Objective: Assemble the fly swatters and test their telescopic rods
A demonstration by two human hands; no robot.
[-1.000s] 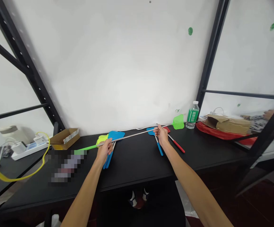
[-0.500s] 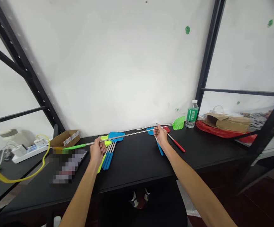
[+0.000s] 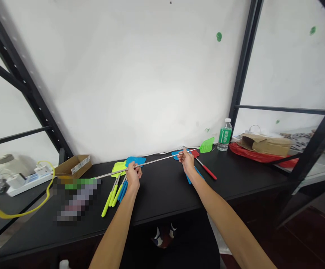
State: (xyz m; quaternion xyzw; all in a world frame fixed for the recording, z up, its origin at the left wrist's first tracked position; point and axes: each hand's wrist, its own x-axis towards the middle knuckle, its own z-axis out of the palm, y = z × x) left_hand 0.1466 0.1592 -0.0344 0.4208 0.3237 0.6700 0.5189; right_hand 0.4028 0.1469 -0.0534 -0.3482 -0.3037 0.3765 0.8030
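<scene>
Both my hands grip one green fly swatter (image 3: 162, 158) by its long, stretched-out metal rod. My left hand (image 3: 133, 175) is closed round the rod left of the middle. Nearer the head, my right hand (image 3: 186, 160) pinches the thin part. The swatter's green head (image 3: 207, 145) points right, and its handle end is blurred out at the left. Yellow fly swatters (image 3: 119, 168) and blue fly swatters (image 3: 135, 161) lie beneath my left hand. By my right hand rest a red fly swatter (image 3: 207, 168) and blue fly swatters (image 3: 176, 154), partly hidden.
On the black table (image 3: 162, 194) stand a water bottle (image 3: 225, 135) at the right and an open cardboard box (image 3: 76, 166) at the left. A pixelated flat object (image 3: 78, 201) lies in front of the box. Black shelf posts (image 3: 242, 56) frame both sides.
My left hand has slid right along the rod, away from the handle. More yellow swatters show beneath it. My right hand stays on the rod near the head.
</scene>
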